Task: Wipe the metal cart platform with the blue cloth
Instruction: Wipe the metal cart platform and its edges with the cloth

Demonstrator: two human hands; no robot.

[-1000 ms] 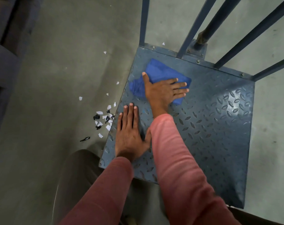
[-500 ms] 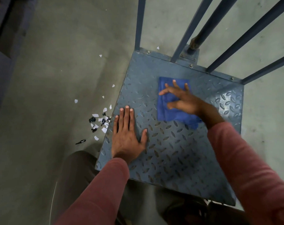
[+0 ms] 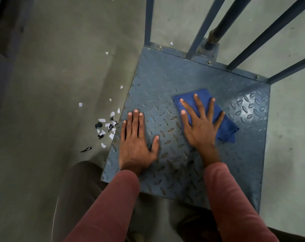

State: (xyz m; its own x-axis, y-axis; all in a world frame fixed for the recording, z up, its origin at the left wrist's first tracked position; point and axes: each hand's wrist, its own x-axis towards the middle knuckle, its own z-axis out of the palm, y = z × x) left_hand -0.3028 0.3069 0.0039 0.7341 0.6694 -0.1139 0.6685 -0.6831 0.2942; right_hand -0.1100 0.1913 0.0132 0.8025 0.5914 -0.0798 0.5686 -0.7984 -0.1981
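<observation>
**Flat palm on the cloth, other hand bracing**

My right hand (image 3: pixel 201 126) lies flat on the blue cloth (image 3: pixel 225 127), fingers straight and spread. Nothing is curled round it. I press rather than grip, so that a broad patch of fabric bears on the ridged plate, which I judge cleans the raised pattern better than a bunched wad would. The cloth sits about the middle of the cart platform (image 3: pixel 244 163), a little toward its right edge, one folded end sticking out past my little finger.

My left hand (image 3: pixel 136 142) is flat on bare metal by the platform's left edge, fingers together, thumb out, holding nothing. It is there to take my weight and steady the cart while I lean in.

How the cloth is folded under my palm I cannot see. My right sleeve (image 3: pixel 235 206) covers the near right corner of the platform, and the upright bars (image 3: pixel 202 27) at the far edge run out of the top of the view. Whether the plate is clean yet is hard to judge from its dull sheen. Torn scraps (image 3: pixel 106 126) lie on the floor just off the left edge.
</observation>
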